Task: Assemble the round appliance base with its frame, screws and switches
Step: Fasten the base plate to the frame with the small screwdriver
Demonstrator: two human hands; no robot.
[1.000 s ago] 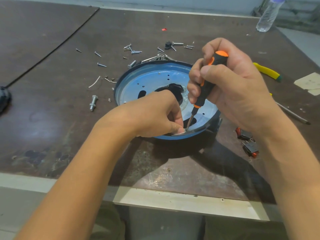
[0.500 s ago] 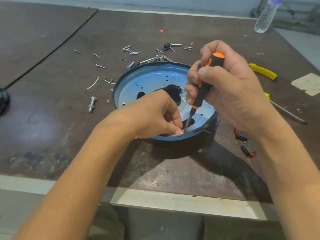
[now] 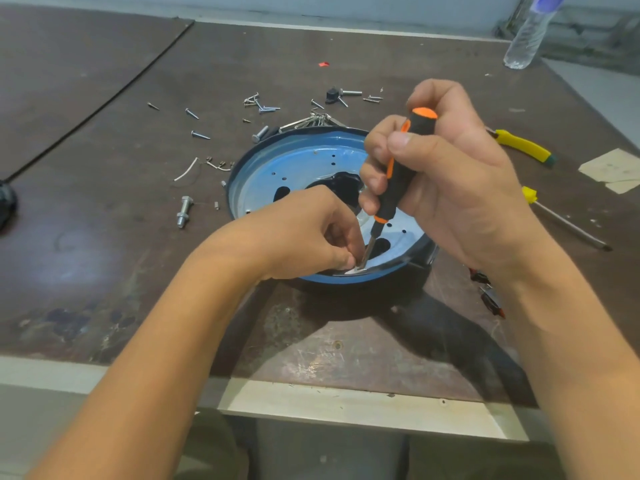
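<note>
The round blue appliance base (image 3: 294, 168) lies open side up on the brown table, with a dark frame around its rim. My right hand (image 3: 450, 181) grips an orange and black screwdriver (image 3: 394, 178) held nearly upright, its tip down at the near rim. My left hand (image 3: 304, 233) rests on the near edge of the base, its fingertips pinching something small beside the screwdriver tip; what it pinches is hidden. Loose screws (image 3: 263, 107) are scattered beyond the base. Two red and black switches (image 3: 490, 299) lie to the right of it.
A large bolt (image 3: 183, 211) lies left of the base. Yellow-handled pliers (image 3: 523, 147) and a second screwdriver (image 3: 568, 223) lie at the right, near paper scraps (image 3: 613, 168). A clear plastic bottle (image 3: 526, 36) stands far right. The table's front edge (image 3: 346, 407) is near me.
Both hands stay at the near rim of the base; the screwdriver handle has shifted only slightly in my right hand. The view has drifted a little.
</note>
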